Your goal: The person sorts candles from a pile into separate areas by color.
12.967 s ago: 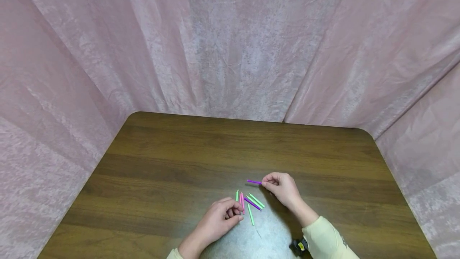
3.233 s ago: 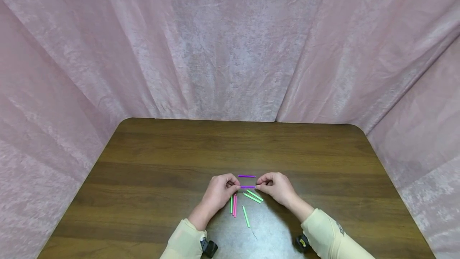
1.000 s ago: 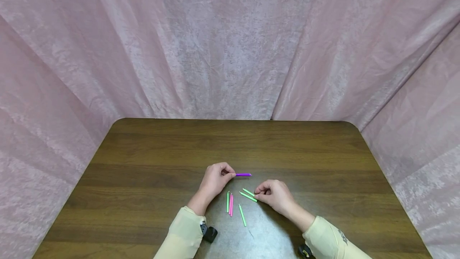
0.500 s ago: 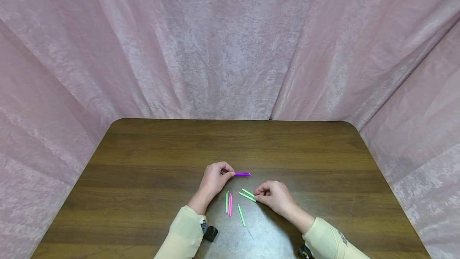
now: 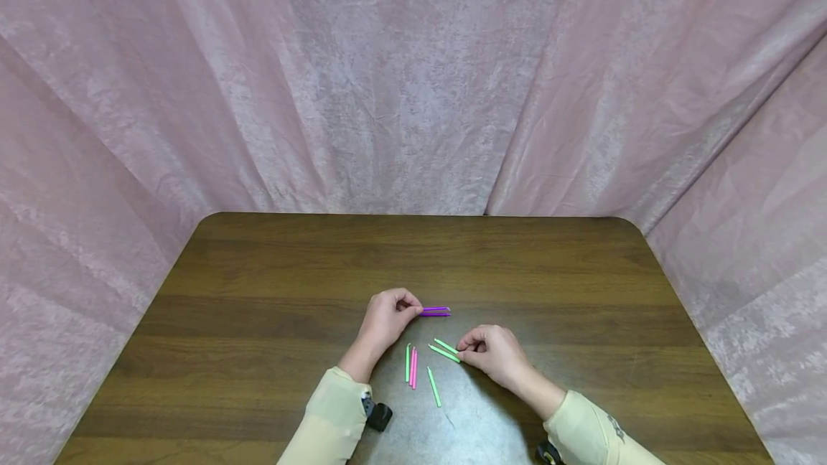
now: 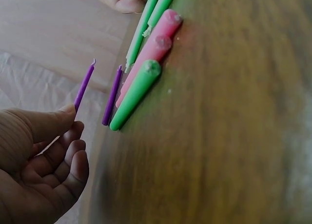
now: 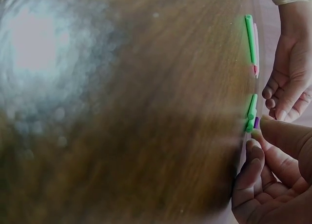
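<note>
head view: pinching one purple candle [image 5: 436,308] with the left hand [image 5: 384,323], now wider apart from the other purple candle [image 5: 436,315], so less neatly paired; bending the right hand [image 5: 494,350] beside green candles [image 5: 444,354]. left wrist view: holding purple raised above the table [image 6: 219,136]. right wrist view: unable to tell whether gripping green.

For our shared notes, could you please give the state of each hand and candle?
Left hand: pinching raised purple candle
Right hand: at green pair, grip unclear
Raised purple candle: unlit
Other purple candle: lying, unlit
Green pair: unlit
Pink pair: lying, unlit
Green beside pink pair: lying, unlit
Lone green: apart, unlit
</note>
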Demonstrator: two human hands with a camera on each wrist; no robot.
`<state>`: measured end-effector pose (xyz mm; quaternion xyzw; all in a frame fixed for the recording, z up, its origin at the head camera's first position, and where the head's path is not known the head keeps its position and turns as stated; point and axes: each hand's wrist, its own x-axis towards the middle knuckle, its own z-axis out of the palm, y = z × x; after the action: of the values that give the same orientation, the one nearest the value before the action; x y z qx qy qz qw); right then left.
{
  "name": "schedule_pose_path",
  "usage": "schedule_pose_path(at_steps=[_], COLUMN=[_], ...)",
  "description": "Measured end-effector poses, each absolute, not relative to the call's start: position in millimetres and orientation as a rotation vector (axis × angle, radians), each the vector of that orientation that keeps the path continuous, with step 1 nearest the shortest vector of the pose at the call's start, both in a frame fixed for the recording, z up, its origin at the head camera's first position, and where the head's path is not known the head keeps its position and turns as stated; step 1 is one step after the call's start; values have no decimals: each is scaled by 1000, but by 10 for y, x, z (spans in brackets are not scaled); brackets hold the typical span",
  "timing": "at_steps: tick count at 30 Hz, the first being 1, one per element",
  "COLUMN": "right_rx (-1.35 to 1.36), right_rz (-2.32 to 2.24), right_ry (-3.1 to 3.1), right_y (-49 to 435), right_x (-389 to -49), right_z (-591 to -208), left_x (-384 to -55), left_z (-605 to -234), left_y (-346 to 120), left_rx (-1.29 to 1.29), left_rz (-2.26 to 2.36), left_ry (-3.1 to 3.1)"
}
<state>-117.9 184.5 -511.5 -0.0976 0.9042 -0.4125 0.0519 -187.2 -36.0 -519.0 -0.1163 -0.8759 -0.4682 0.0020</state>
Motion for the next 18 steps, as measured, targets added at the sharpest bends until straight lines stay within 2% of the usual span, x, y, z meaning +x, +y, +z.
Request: schedule_pose_path(at_steps=[18], right_rx=[-317], right_rz=[-1246], right_ry=[2774], right_y=[1845], right_x=[-1164], right_z=[-5127], left_x=[-1928], left_z=[-5188], left_y=[-332], left_rx=[-340], left_rz=[-1428], left_ry=[-2798])
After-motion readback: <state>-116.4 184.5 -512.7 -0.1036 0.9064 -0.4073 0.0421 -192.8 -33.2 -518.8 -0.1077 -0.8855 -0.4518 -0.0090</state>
